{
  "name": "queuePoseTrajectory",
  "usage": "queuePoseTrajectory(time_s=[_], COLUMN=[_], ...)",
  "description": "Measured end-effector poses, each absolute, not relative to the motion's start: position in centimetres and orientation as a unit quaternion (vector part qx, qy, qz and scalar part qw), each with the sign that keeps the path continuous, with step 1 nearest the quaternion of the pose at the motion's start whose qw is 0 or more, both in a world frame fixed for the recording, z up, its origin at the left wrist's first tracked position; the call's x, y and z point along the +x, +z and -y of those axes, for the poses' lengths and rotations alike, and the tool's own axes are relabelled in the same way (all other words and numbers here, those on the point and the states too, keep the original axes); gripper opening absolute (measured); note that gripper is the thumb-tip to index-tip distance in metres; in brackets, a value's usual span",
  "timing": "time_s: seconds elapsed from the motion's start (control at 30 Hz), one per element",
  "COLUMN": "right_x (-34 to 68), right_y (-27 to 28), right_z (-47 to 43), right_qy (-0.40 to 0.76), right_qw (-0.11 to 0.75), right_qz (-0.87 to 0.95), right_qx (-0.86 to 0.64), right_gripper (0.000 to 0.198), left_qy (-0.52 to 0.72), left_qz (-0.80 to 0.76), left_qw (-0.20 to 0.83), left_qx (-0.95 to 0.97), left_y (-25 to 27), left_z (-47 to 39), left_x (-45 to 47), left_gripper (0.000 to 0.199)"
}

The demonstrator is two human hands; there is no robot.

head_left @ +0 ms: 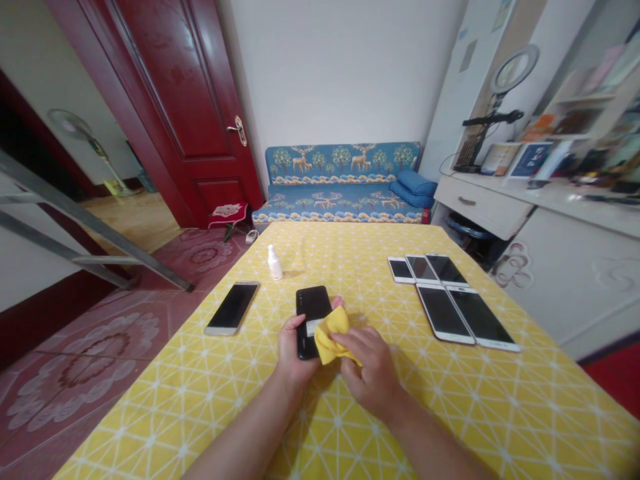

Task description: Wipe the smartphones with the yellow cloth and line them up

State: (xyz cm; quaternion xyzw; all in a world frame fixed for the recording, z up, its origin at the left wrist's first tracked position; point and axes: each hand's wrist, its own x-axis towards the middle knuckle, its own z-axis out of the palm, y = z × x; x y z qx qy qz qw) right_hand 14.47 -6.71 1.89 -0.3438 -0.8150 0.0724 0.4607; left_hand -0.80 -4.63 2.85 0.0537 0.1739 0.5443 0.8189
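Note:
In the middle of the head view, my left hand [291,350] is wrapped round a black smartphone [313,303], its back turned up and a pale label low on it. A yellow cloth [330,333] is bunched in my right hand [370,367] and lies against the lower right of the phone, hiding that corner. To the left, a gold-and-white smartphone [233,308] lies on the table with its dark screen up. A small white spray bottle [275,263] stands upright beyond my left hand.
Several phones [443,312] lie side by side on the right of the yellow patterned tablecloth [337,427]. Behind the table is a blue sofa [340,193]. A white desk [483,203] with a ring light [515,70] stands right; a metal ladder [120,233] leans left.

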Motion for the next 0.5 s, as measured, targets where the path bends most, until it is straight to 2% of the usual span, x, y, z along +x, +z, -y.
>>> queuePoseTrajectory(time_s=[0.13, 0.2, 0.27, 0.33, 0.43, 0.5], right_x=[13.8, 13.6, 13.6, 13.8, 14.0, 14.1], right_y=[2.3, 2.5, 2.7, 2.8, 2.6, 2.1], right_z=[7.9, 8.5, 9.0, 9.1, 8.5, 7.7], right_qy=[0.113, 0.151, 0.184, 0.213, 0.255, 0.28], right_qw=[0.404, 0.376, 0.35, 0.341, 0.404, 0.457], right_qz=[0.861, 0.881, 0.892, 0.885, 0.806, 0.728], right_qx=[-0.287, -0.243, -0.217, -0.236, -0.348, -0.427], right_gripper=[0.04, 0.033, 0.017, 0.022, 0.027, 0.024], left_qy=[0.525, 0.528, 0.55, 0.573, 0.605, 0.623], left_qz=[-0.181, -0.19, -0.223, -0.288, -0.365, -0.358], left_qw=[0.83, 0.824, 0.797, 0.754, 0.676, 0.638], left_qx=[0.054, 0.081, 0.114, 0.144, 0.21, 0.275], left_y=[2.5, 2.4, 2.5, 2.5, 2.4, 1.9], left_z=[4.4, 4.3, 4.2, 4.1, 3.9, 3.9], left_x=[-0.6, -0.4, -0.2, -0.1, 0.1, 0.4], left_gripper=[0.049, 0.055, 0.063, 0.063, 0.049, 0.058])
